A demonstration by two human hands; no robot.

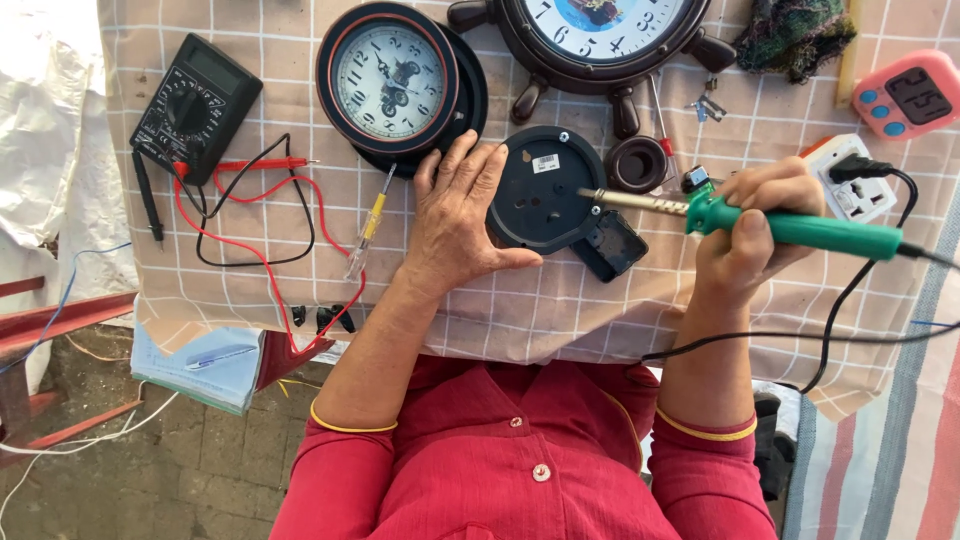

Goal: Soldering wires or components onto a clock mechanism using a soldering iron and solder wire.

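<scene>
Head view: round black clock back (pixel 540 195) lies mid-surface, crowded by a round wall clock (pixel 392 82) just beyond. Left hand (pixel 455 225) flat, fingers open, steadying its left edge. Right hand (pixel 750 235) fisted around green soldering iron (pixel 790 228), tip on the back.

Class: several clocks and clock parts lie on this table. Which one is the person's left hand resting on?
The left hand rests on the dark round clock back, face-down at centre. The round clock and wheel-shaped clock lie face-up, untouched.

Bright, even daylight; soft faint shadows, sharp focus, slight wide-angle edge distortion.
</scene>
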